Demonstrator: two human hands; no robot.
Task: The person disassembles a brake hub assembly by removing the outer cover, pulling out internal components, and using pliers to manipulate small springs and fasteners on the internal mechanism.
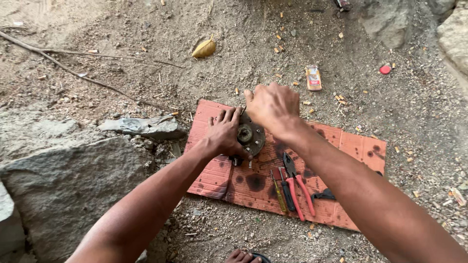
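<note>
Outdoors, on bare sandy ground. A flat sheet of reddish cardboard (360, 146), blotched with dark oil stains, lies on the dirt and carries the work.

Left hand (225, 134): fingers spread flat, pressing on the left side of a round, dirty metal disc (252, 138) that sits near the upper left part of the cardboard. Grip open, palm down; it pins the disc rather than wrapping it.

Right hand (273, 107): held over the upper edge of the disc, fingers curled under. Back of hand faces the camera, so I cannot tell whether that grip closes on anything.

Just below the disc, on the cardboard: red-handled pliers (298, 185), a yellow-handled screwdriver (279, 192), and a small dark part (322, 196) to their right.

Around: a large grey rock (63, 185) at left, a crumpled grey rag (144, 126) beside the cardboard, a dry yellow leaf (204, 48), a small orange box (313, 78), a red cap (385, 69).
</note>
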